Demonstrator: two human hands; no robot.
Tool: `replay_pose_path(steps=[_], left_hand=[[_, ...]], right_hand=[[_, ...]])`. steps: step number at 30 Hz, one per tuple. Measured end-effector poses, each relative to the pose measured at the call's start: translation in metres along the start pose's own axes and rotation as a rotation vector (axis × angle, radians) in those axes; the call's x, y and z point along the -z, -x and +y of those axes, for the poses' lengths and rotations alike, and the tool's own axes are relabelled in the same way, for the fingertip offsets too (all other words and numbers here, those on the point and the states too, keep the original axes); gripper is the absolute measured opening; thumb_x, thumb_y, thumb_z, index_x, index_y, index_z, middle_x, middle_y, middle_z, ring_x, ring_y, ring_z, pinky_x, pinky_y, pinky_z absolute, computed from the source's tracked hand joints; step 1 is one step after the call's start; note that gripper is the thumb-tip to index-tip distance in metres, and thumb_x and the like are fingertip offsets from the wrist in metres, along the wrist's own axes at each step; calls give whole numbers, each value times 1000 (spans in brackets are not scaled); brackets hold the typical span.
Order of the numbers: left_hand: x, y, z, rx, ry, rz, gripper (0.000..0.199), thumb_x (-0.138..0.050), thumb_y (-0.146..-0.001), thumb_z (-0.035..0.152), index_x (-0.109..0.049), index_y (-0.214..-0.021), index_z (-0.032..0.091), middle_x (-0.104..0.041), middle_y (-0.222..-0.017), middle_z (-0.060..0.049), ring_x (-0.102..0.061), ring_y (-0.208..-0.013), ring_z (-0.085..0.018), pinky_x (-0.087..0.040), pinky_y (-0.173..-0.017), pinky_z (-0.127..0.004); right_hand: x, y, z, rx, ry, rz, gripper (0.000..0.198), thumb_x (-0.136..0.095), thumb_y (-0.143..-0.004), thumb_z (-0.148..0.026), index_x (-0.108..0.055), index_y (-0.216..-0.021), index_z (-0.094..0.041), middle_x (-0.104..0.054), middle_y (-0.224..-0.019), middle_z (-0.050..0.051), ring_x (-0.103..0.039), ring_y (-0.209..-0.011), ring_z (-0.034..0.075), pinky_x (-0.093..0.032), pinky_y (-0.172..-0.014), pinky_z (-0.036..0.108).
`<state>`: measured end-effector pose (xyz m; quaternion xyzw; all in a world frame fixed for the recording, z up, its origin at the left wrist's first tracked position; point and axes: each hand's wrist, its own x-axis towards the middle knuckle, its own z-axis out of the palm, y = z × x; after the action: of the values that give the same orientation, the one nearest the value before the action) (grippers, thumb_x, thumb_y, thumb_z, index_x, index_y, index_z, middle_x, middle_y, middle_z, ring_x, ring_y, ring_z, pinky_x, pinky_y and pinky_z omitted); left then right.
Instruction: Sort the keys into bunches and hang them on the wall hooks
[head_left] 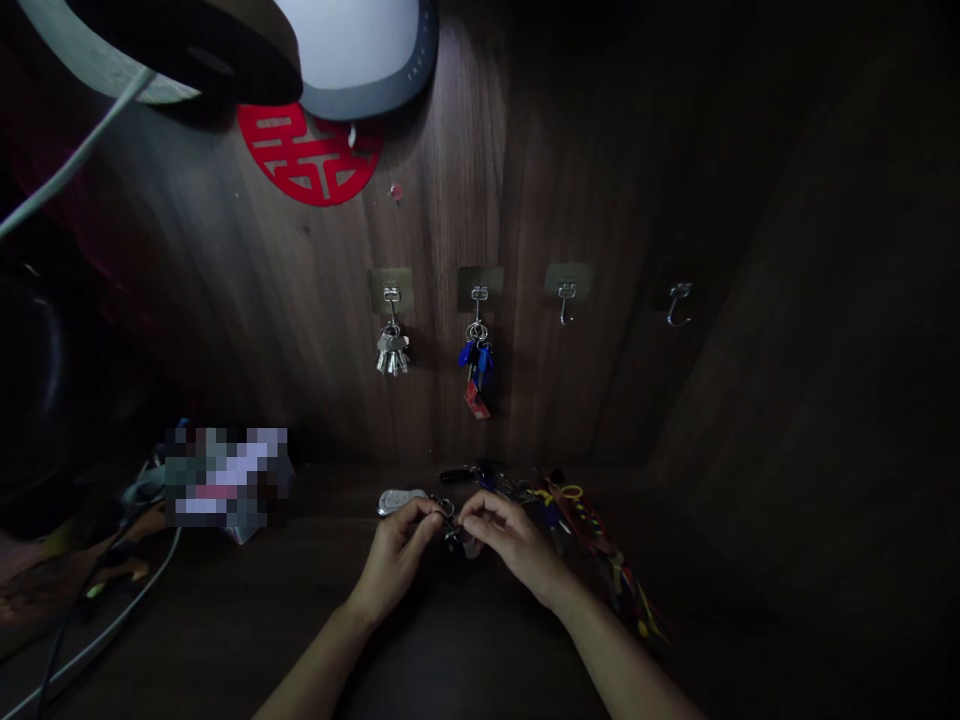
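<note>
My left hand [401, 548] and my right hand [514, 545] meet low in the middle of the head view, fingertips close together. Both are closed in a pinch on a small key ring [445, 506], with dark, shiny pieces hanging below it that are too dim to make out. Just beyond my left fingers lies a silver remote fob [401, 500]; I cannot tell whether it is joined to the ring. Behind and right of my right hand are more keys [517, 488] and a bundle of colourful braided cords [600, 540].
On the wooden back panel hang silver keys [392, 352] and blue-headed keys with a red tag [476, 398], each from a hook. Two more hooks [567, 305] [679, 305] are to the right. A red paper cutout [311, 165] and lamp [360, 60] are above; cables [127, 640] run left.
</note>
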<state>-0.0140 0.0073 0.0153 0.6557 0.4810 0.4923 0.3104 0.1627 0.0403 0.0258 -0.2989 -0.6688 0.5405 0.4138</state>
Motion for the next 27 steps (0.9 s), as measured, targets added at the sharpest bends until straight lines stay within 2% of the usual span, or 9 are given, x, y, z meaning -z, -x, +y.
replay_pose_path(steps=[8,13,16,20,24,27], left_hand=[[1,0,4,23,91,5,28,-50,-84,45,-58,-78,18,-60,-72,-1,-56,-70,-16,-46,-68,-26],[1,1,2,24,110,46,31,-53,-81,47,-55,-70,18,-58,-66,0,-56,-65,-15,-46,-63,-25],[-1,0,0,30,169,26,31,-55,-80,47,-52,-67,19,-55,-59,2,-54,-59,-14,-45,-61,-24],[-2,-2,-1,34,187,62,35,-51,-82,49,-51,-63,19,-51,-56,3,-51,-55,-12,-43,-58,-23],[1,-4,-4,42,49,145,40,-43,-85,49,-54,-64,18,-51,-60,2,-48,-58,-13,-41,-57,-22],[3,-5,-9,51,-50,148,39,-41,-87,48,-56,-67,18,-51,-61,1,-48,-60,-14,-40,-58,-23]], right_hand=[[-8,0,0,-22,18,-27,32,-53,-81,-49,-62,-73,-19,-59,-65,-3,-53,-65,13,-38,-61,22],[-19,3,-1,-80,-168,-118,31,-54,-82,-47,-63,-77,-18,-67,-66,0,-61,-69,16,-41,-73,27],[-24,5,-2,-115,-215,-134,30,-61,-77,-46,-65,-77,-16,-67,-66,1,-62,-66,16,-42,-74,29],[-25,4,-2,-138,-240,-105,32,-62,-75,-46,-66,-76,-14,-66,-64,1,-62,-63,16,-43,-71,29],[-22,3,-5,-167,-336,-34,30,-64,-75,-44,-65,-76,-14,-66,-63,1,-63,-63,15,-43,-67,27],[-18,2,-8,-215,-438,70,32,-66,-73,-45,-63,-78,-15,-66,-63,2,-63,-62,15,-44,-60,25]])
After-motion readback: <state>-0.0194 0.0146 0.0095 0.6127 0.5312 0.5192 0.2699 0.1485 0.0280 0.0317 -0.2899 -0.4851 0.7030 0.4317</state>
